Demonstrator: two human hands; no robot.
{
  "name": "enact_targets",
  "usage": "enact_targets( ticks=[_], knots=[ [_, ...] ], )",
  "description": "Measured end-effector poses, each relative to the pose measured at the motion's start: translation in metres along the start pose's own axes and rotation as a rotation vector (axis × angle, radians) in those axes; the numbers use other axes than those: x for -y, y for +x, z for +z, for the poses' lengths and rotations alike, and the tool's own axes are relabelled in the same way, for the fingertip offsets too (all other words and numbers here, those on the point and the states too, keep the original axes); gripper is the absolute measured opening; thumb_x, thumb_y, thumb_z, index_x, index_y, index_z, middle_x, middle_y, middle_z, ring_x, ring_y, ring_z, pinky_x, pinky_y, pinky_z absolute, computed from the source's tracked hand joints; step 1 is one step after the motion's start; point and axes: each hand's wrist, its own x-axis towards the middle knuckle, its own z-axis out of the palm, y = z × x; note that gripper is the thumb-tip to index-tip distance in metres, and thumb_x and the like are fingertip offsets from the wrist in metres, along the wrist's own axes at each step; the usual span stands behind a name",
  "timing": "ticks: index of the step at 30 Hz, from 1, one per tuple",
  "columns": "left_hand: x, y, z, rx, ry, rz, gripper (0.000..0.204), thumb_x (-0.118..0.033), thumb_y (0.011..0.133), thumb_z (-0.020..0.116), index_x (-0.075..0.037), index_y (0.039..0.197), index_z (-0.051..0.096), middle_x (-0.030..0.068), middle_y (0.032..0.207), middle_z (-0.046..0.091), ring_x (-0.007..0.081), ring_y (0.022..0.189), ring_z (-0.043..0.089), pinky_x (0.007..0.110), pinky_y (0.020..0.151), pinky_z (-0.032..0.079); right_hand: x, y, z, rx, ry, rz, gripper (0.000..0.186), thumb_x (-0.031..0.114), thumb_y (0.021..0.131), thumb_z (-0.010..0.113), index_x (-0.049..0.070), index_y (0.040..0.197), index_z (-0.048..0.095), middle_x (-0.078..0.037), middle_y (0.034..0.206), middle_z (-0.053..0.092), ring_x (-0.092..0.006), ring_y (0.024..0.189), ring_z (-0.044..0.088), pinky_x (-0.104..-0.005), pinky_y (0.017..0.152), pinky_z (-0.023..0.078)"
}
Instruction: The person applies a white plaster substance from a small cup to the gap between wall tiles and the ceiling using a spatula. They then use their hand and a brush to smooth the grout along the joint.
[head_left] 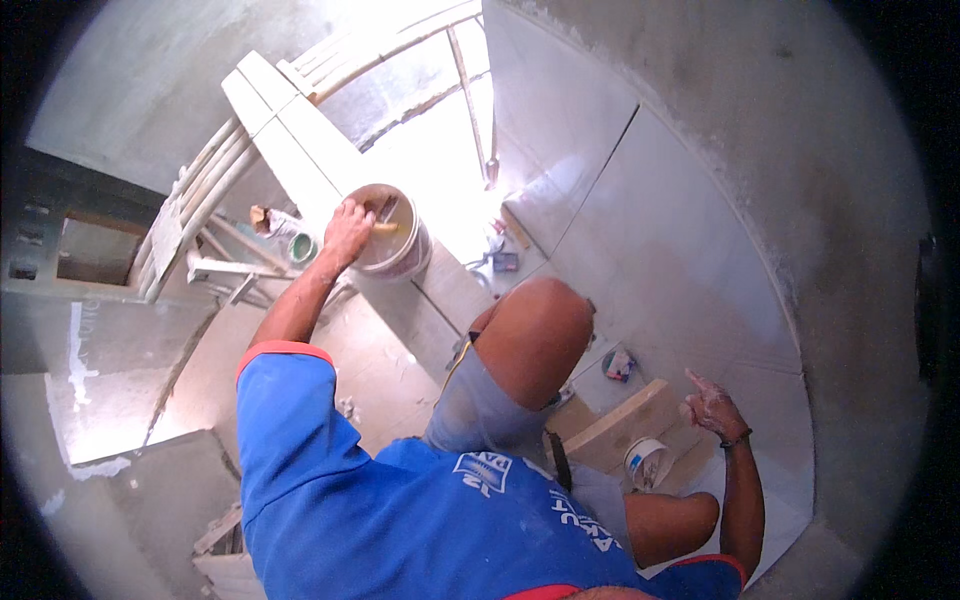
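My left hand [350,232] reaches over the rim of a round bucket [421,248] standing on a plank. Its fingers are closed round a tool with a yellowish handle [385,228]; the tool's kind cannot be made out. A dark piece [387,207] shows beside it inside the bucket. On the other side, my right hand [712,408] is dusty and holds nothing. Its index finger is stretched out and the other fingers are partly bent, close to the large pale wall tiles [680,260]. Whether it touches them I cannot tell.
The long plank [300,135] rests on bamboo poles [215,165]. A green-rimmed can [302,248] stands left of the bucket. A small white pail [648,462] and a wooden board [615,425] lie below my right hand. Small items [505,262] lie beyond my knee.
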Motion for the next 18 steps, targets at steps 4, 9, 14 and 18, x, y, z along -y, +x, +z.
enact_targets(
  ticks=[4, 9, 14, 18],
  knots=[
    [0.01, 0.009, 0.003, 0.114, -0.043, 0.101, 0.018, -0.014, 0.083, 0.054, -0.008, 0.094, 0.065, 0.0105, 0.097, 0.062, 0.0254, 0.101, 0.055, 0.04, 0.092, 0.041, 0.054, 0.047, -0.002, 0.037, -0.371, -0.178, 0.056, 0.02, 0.088, 0.057, 0.005, 0.139, 0.039, -0.018, 0.091, 0.06, -0.0276, 0.073, 0.059, -0.0384, 0.072, 0.049],
    [0.009, -0.014, -0.053, 0.195, -0.275, -0.08, 0.016, -0.013, 0.086, 0.051, -0.003, 0.091, 0.063, 0.014, 0.089, 0.06, 0.0303, 0.077, 0.067, 0.042, 0.062, 0.053, 0.077, 0.085, 0.012, -0.018, -0.419, -0.357, 0.05, 0.019, 0.09, 0.055, 0.007, 0.137, 0.043, -0.011, 0.074, 0.058, -0.0196, 0.064, 0.057, -0.0348, 0.066, 0.049],
    [0.026, -0.039, -0.086, 0.042, -0.446, -0.108, 0.009, -0.012, 0.08, 0.057, -0.006, 0.087, 0.057, 0.0148, 0.075, 0.06, 0.0335, 0.072, 0.064, 0.045, 0.06, 0.05, 0.138, 0.122, 0.014, -0.017, -0.636, -0.507, 0.042, 0.02, 0.092, 0.052, 0.004, 0.131, 0.049, -0.012, 0.07, 0.056, -0.0188, 0.063, 0.056, -0.0354, 0.062, 0.048],
    [0.032, -0.044, -0.123, 0.11, -0.464, -0.158, 0.008, -0.013, 0.078, 0.059, -0.005, 0.081, 0.059, 0.0154, 0.074, 0.064, 0.032, 0.073, 0.065, 0.044, 0.062, 0.05, 0.3, 0.185, 0.045, 0.09, -0.383, -0.59, 0.043, 0.015, 0.089, 0.055, 0.005, 0.13, 0.05, -0.019, 0.068, 0.053, -0.0275, 0.058, 0.051, -0.0416, 0.06, 0.044]
  ],
)
